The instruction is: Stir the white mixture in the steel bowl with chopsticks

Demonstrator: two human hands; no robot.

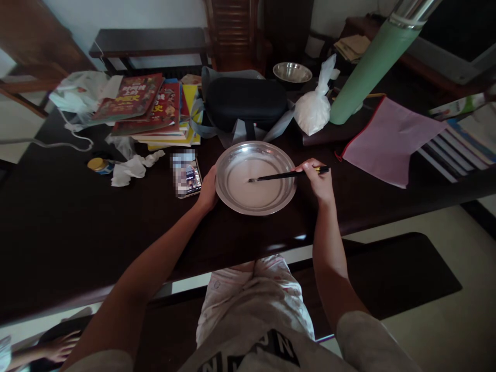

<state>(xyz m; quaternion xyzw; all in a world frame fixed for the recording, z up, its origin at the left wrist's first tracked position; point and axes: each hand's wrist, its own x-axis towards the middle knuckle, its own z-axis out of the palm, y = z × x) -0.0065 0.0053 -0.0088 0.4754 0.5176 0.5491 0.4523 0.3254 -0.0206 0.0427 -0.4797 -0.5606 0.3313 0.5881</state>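
While the steel plate (256, 178) sits on the dark counter (58, 232) near its front edge, the left hand (208, 190) cups the plate's left rim, fingers curled against it. The right hand (318, 178), at the plate's right rim, is closed on a pair of chopsticks (287, 175). Their long axis runs almost level, right to left, tips resting in the pale liquid near the plate's centre. A phone (187, 175) lies just left of the plate.
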